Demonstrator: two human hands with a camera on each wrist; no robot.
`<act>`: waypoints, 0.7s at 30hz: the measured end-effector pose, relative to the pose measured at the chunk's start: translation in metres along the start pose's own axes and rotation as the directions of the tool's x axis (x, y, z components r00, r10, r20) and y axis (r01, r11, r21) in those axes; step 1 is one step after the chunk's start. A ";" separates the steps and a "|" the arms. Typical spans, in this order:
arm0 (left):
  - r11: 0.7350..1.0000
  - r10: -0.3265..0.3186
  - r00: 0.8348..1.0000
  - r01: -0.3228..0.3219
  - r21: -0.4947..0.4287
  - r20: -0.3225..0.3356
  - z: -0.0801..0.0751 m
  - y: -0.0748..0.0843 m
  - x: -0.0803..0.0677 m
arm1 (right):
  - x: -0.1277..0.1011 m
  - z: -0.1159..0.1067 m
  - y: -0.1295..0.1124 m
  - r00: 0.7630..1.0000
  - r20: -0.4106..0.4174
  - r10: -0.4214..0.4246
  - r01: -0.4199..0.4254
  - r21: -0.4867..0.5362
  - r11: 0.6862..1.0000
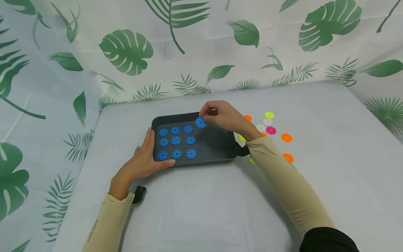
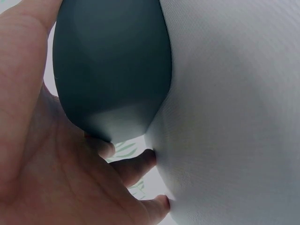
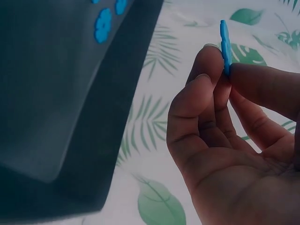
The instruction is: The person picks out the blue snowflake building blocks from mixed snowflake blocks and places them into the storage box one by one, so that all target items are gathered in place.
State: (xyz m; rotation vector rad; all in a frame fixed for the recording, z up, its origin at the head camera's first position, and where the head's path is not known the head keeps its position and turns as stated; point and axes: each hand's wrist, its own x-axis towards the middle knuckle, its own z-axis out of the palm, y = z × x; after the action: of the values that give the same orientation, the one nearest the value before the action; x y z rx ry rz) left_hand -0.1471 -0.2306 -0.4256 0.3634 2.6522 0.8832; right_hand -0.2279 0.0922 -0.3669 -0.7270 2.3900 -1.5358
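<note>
A dark grey rectangular baking tray (image 1: 217,150) lies on the table with blue notched flower-shaped discs (image 1: 176,140) inside, set in three rows of three at its left part. Over the tray's far side my right hand (image 1: 221,113) pinches one more blue disc (image 3: 226,49) between thumb and fingertips. That disc stands on edge in the right wrist view, apart from the tray. My left hand (image 1: 141,159) spans the tray's near left corner, fingers straight along the left wall, thumb along the near wall. The left wrist view shows the tray's outer side (image 2: 112,65) against that palm.
Right of the tray lie loose discs in other colours: orange (image 1: 287,137), pink (image 1: 271,130), white (image 1: 267,121) and yellow-green (image 1: 269,114). The right forearm partly covers some. A pale cloth (image 1: 201,206) covers the table, and a leaf-print curtain (image 1: 189,42) hangs behind.
</note>
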 end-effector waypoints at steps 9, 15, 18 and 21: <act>1.000 0.005 1.000 -0.005 -0.001 0.001 0.001 0.000 0.002 | 0.011 0.002 0.004 1.000 0.004 0.028 -0.028 -0.011 1.000; 1.000 0.005 1.000 -0.005 0.004 -0.001 0.002 -0.001 0.003 | 0.019 0.003 0.011 0.999 0.000 0.045 -0.045 -0.015 0.999; 1.000 -0.001 1.000 0.001 0.005 -0.002 0.001 -0.001 0.002 | 0.023 0.004 0.014 0.998 0.011 0.061 -0.061 -0.014 0.998; 1.000 -0.002 1.000 0.002 0.004 -0.006 0.001 -0.001 0.001 | 0.026 0.005 0.017 0.996 0.028 0.086 -0.085 -0.022 0.996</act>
State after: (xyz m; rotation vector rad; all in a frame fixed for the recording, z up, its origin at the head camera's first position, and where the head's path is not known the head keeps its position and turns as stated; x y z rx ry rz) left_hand -0.1481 -0.2308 -0.4271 0.3592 2.6597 0.8795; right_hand -0.2532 0.0803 -0.3822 -0.6381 2.3870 -1.4593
